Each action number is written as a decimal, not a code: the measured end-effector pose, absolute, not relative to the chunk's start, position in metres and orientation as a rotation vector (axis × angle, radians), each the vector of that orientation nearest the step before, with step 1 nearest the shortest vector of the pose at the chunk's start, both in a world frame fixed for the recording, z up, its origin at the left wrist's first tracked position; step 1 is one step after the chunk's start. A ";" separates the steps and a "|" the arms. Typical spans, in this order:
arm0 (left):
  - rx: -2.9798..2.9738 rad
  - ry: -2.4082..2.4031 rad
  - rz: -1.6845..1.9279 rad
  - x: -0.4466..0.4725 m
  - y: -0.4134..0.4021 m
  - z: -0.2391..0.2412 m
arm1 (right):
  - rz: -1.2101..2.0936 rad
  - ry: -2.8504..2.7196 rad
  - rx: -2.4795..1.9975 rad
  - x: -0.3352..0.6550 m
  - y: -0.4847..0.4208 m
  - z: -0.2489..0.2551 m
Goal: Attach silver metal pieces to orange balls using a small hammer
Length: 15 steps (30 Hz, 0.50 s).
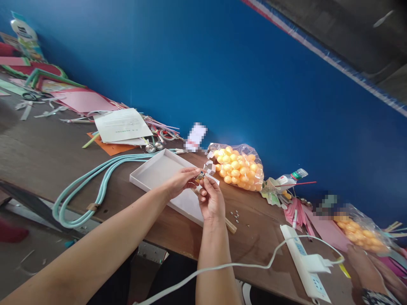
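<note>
My left hand (182,183) and my right hand (211,198) meet over a shallow white box (149,170). Between their fingertips is a small shiny metallic ball (199,176), gripped from both sides; whether it is a bell I cannot make out. Part of a pale wooden stick (231,226) shows beside my right wrist, its other end hidden by the hand. Several tiny silver pieces (235,216) lie scattered on the brown table (254,237) right of my right forearm.
A bag of orange balls (237,167) stands by the blue wall. Light-blue cord (104,182) loops left, near silver balls (154,147) and paper (122,125). A white cable (241,265) crosses to a power strip (303,262). Another person's hand (365,267) is at right.
</note>
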<state>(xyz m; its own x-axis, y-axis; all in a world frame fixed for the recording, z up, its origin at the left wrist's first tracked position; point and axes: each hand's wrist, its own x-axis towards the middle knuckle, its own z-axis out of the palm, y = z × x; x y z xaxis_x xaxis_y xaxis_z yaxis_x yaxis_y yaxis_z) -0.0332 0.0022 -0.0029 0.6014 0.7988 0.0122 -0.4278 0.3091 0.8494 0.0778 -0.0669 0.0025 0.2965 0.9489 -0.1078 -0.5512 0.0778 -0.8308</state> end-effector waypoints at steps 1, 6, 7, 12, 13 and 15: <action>0.944 0.463 0.851 -0.033 0.002 -0.003 | 1.203 -0.543 -0.923 0.078 -0.067 0.002; 0.942 0.461 0.851 -0.033 0.002 -0.003 | 1.187 -0.558 -0.924 0.078 -0.066 0.001; 0.943 0.462 0.850 -0.033 0.002 -0.003 | 1.187 -0.560 -0.922 0.078 -0.066 0.001; 0.932 0.460 0.846 -0.033 0.002 -0.002 | 1.193 -0.561 -0.905 0.077 -0.065 0.001; 0.929 0.458 0.843 -0.033 0.002 -0.002 | 1.194 -0.561 -0.898 0.077 -0.065 0.000; 0.922 0.457 0.838 -0.033 0.002 -0.001 | 1.198 -0.565 -0.883 0.078 -0.065 0.000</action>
